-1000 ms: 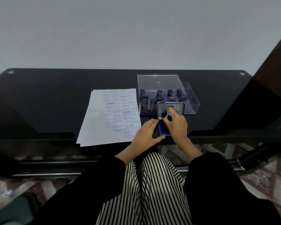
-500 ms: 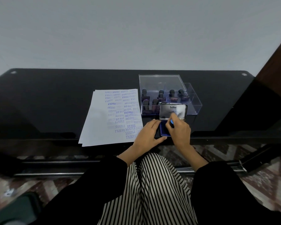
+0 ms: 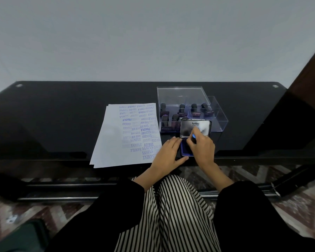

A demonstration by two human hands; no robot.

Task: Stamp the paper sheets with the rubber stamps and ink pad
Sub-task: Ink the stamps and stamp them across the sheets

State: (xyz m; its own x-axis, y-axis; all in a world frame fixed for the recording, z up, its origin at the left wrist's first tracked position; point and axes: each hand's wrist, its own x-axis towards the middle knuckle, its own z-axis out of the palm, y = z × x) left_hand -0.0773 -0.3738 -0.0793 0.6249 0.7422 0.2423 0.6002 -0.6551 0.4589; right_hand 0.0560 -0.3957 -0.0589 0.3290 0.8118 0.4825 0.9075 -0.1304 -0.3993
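1. Black glass table point(image 3: 62, 115) stands in front of a seated person, with everything for the job gathered toward its near edge, right of centre.
2. The right hand point(image 3: 202, 149) pinches a small rubber stamp point(image 3: 193, 137) by its blue-topped handle, fingers curled round it. The stamp points down onto the ink pad point(image 3: 184, 150), handle roughly upright. Whether its face touches the blue pad is hidden by the fingers.
3. The ink pad sits at the table's near edge, and its lid point(image 3: 195, 129) stands open on the far side.
4. The left hand point(image 3: 168, 154) lies flat against the pad's left side, fingers straight and thumb along the near edge. It appears to steady the pad and holds nothing.
5. The paper sheets point(image 3: 115, 142) lie to the left of the pad. Their long side runs from the near edge toward the far edge, leaning a little left. Their right half is crowded with blue prints; the left half is bare.
6. The coming move likely turns on this: the paper lies leftward of the gripped stamp, with the left hand between them. The stamp would need lifting over that hand, or the hand would have to move aside.
7. A clear box point(image 3: 220, 115) stands just beyond the pad, with spare stamps point(image 3: 182, 109) upright inside, off the leftward path.
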